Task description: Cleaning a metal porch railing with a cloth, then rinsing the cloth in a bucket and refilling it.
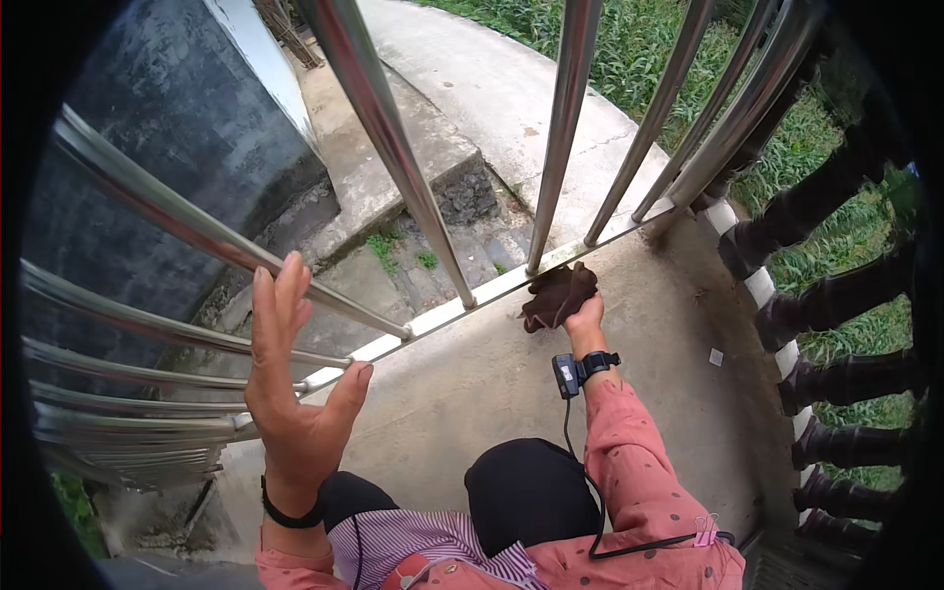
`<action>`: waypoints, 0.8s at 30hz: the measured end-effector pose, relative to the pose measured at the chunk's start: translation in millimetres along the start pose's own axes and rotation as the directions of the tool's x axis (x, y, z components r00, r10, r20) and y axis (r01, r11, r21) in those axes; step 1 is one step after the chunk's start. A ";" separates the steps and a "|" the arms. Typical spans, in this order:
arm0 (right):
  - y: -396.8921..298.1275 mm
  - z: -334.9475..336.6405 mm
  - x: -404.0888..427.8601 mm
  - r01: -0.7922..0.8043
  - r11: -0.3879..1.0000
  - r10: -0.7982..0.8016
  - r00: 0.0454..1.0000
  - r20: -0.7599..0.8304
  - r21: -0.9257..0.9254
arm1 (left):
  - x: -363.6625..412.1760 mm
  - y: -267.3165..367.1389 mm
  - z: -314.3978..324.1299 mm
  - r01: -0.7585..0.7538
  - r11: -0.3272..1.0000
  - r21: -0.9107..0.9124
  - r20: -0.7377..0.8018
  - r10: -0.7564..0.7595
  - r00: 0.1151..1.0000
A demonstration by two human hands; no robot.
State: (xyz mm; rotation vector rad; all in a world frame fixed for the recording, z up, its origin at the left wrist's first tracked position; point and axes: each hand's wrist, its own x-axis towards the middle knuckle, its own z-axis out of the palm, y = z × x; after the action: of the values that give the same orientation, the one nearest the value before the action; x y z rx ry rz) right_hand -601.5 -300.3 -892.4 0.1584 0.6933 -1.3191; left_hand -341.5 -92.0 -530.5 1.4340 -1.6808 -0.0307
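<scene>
My right hand (585, 317) grips a dark brown cloth (560, 295), bunched up against the white bottom rail (509, 282) of a metal railing. The cloth lies near the foot of one upright bar (564, 140), and it hides part of my fingers. My left hand (299, 383) is raised on the left with its fingers up and the thumb apart. Nothing is in it. Behind its fingertips runs a shiny steel bar (221, 243); whether the hand touches it I cannot tell.
Dark balusters (818, 295) on a white base line the right side. A small pale scrap (716, 357) lies on the concrete floor (457, 398). A cable (601, 509) runs from the device (566, 375) on my right wrist. Beyond the bars are a path (472, 59) and green plants (634, 66).
</scene>
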 end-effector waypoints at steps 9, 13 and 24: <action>168.7 -0.6 -18.0 -0.675 0.736 0.626 0.705 0.334 0.047 | 129.1 -9.5 104.3 -0.068 0.852 -0.519 -0.184 -0.033 0.982; 136.2 -0.8 12.7 -0.534 0.842 0.491 0.820 0.294 0.084 | 126.6 -13.5 113.2 -0.068 0.877 -0.476 -0.292 -0.085 0.953; -174.1 8.2 155.5 0.128 0.989 -0.144 0.903 0.405 0.067 | 125.8 -7.4 114.8 -0.060 0.948 -0.311 -0.384 -0.067 0.921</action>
State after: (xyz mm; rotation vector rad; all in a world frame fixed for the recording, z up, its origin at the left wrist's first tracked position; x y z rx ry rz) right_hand -746.4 -480.9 -923.6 -0.1381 0.3244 -1.4430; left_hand -397.9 -252.8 -527.9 1.1123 -1.2764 -0.0153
